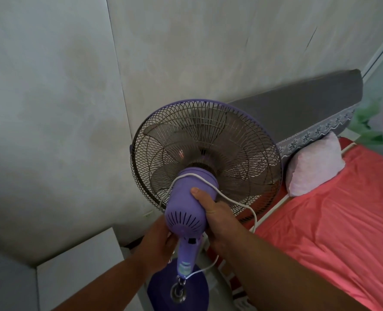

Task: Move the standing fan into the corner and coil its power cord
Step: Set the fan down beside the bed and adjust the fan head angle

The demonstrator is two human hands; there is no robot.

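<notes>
The purple standing fan (186, 198) stands in the corner between the wall and the bed, its wire cage (206, 151) facing the wall. Its round purple base (161, 290) sits on the floor below. The white power cord (235, 202) is looped over the top of the motor housing and hangs down on both sides, running back to the neck. My right hand (217, 218) grips the right side of the motor housing, thumb on top. My left hand (161, 243) holds the housing's left underside near the neck.
A bed with a red sheet (334, 232) and a pink pillow (314, 167) lies close on the right, with a grey headboard (298, 113) behind the fan. Walls meet just left of the fan. A white box-like surface (78, 261) stands at lower left.
</notes>
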